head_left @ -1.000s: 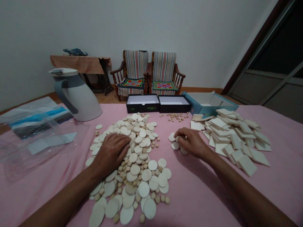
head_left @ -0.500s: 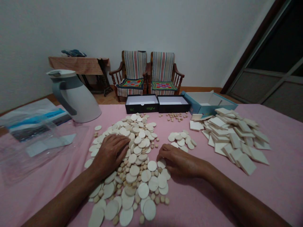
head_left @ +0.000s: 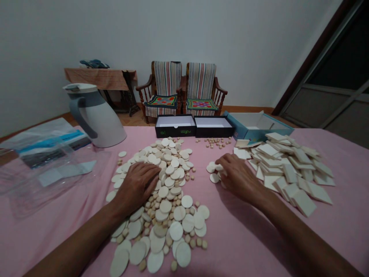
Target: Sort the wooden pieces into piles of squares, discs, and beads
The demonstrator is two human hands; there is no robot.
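A large heap of pale round wooden discs [head_left: 175, 231] lies on the pink cloth, mixed with small wooden beads [head_left: 154, 206]. My left hand [head_left: 138, 181] rests palm down on the heap's left side, fingers stretched out over the discs. Over to the right, my right hand [head_left: 235, 173] reaches over a small group of discs [head_left: 214, 177]. Its fingers are closed, pinching a pale wooden disc [head_left: 219, 167] at the tips. Part of that group is hidden beneath this hand.
Square wooden tiles [head_left: 291, 169] are piled at the right. Loose beads [head_left: 217, 142] lie before two black box halves [head_left: 175, 132], beside a blue box [head_left: 253, 132]. A white-grey jug [head_left: 106, 125] and clear plastic packaging [head_left: 66, 173] occupy the left. Two chairs [head_left: 168, 79] stand behind.
My right hand has moved from the heap's right edge, up and right to the small disc group, carrying a disc. My left hand stays on the heap. The view has shifted slightly.
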